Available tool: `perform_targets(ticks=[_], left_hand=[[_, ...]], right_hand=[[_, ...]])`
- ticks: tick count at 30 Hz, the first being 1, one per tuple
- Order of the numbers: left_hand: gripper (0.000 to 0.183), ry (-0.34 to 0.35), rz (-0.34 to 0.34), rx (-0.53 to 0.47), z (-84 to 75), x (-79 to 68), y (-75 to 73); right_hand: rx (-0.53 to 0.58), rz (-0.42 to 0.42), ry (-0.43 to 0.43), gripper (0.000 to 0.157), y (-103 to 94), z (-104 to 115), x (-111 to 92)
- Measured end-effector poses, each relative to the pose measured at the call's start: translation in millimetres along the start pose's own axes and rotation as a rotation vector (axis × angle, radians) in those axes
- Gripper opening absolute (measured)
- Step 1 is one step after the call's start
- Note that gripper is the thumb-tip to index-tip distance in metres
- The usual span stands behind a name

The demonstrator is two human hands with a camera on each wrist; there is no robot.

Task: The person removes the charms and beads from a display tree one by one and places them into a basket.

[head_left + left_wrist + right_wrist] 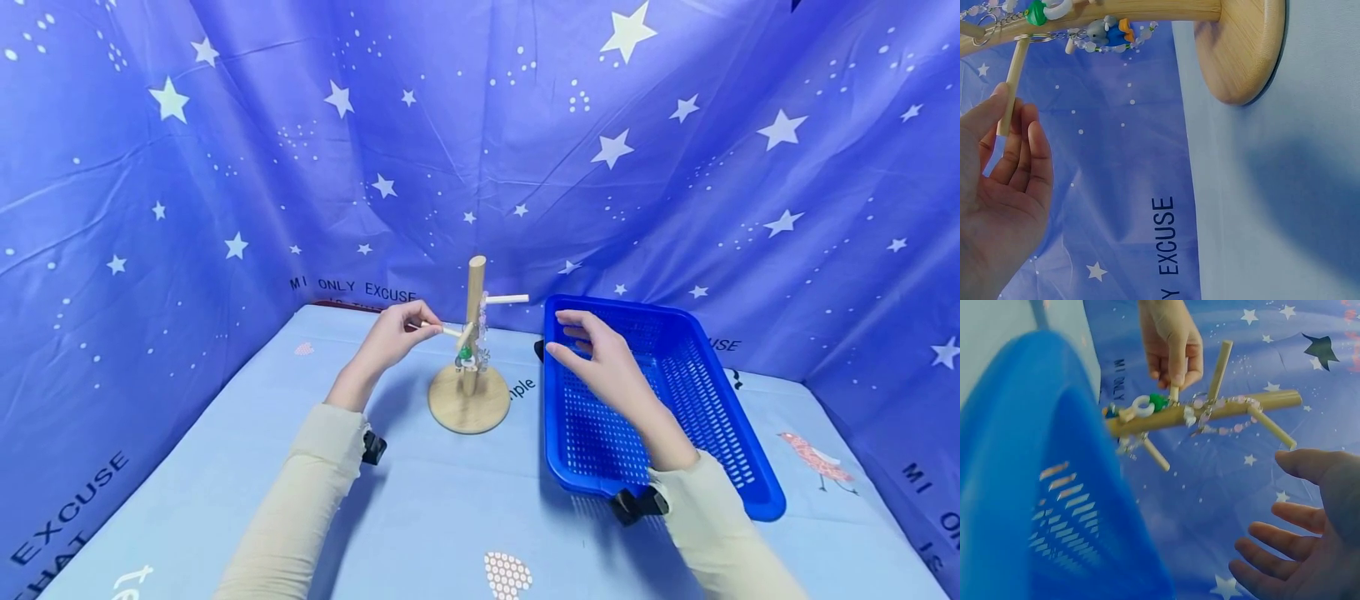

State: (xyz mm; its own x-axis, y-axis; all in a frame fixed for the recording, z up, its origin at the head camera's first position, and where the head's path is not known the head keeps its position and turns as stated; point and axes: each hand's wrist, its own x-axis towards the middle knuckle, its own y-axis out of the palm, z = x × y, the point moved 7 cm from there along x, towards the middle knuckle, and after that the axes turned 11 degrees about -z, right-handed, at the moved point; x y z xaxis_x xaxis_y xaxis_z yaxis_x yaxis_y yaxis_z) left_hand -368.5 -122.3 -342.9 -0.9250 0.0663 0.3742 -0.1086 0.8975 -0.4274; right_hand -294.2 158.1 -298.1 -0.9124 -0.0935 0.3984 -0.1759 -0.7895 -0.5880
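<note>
A wooden stand (468, 408) with a round base, an upright post and several side pegs stands on the table. My left hand (393, 337) pinches one peg (1015, 78) between thumb and fingers. At that peg's inner end hangs a keychain with a small grey and blue figure (1109, 32). A green and white charm (1036, 12) and a strand of pink and clear beads (1238, 428) hang from other pegs. My right hand (603, 358) hovers over the blue basket (553, 417), fingers spread and holding nothing.
The basket is perforated and stands right of the stand, its near end toward me. A light blue cloth (420, 517) covers the table. Behind and at both sides hangs a purple-blue curtain (465, 108) with stars. Black wrist mounts (637, 504) sit at my cuffs.
</note>
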Motion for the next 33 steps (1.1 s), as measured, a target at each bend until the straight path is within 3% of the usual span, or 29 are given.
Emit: perform_targets(ticks=[13, 17, 21, 27, 33], left_hand=[[0.008, 0.006, 0.001, 0.000, 0.9, -0.3, -0.3], [0.008, 0.010, 0.001, 0.000, 1.5, -0.7, -0.1], [0.007, 0.009, 0.002, -0.001, 1.6, -1.2, -0.1], [0.007, 0.003, 0.001, -0.004, 2.1, -1.4, 0.2], [0.007, 0.006, -0.005, -0.002, 2.2, -0.2, 0.4]], right_hand=[[0.217, -0.060, -0.008, 0.048, 22.7, 24, 31], [0.348, -0.065, -0.015, 0.044, 31.1, 30, 43], [0.478, -0.006, 0.044, 0.050, 40.8, 33, 54], [0.564, 0.132, 0.154, 0.062, 57.3, 32, 59], [0.674, 0.230, 0.218, 0.065, 69.1, 33, 60]])
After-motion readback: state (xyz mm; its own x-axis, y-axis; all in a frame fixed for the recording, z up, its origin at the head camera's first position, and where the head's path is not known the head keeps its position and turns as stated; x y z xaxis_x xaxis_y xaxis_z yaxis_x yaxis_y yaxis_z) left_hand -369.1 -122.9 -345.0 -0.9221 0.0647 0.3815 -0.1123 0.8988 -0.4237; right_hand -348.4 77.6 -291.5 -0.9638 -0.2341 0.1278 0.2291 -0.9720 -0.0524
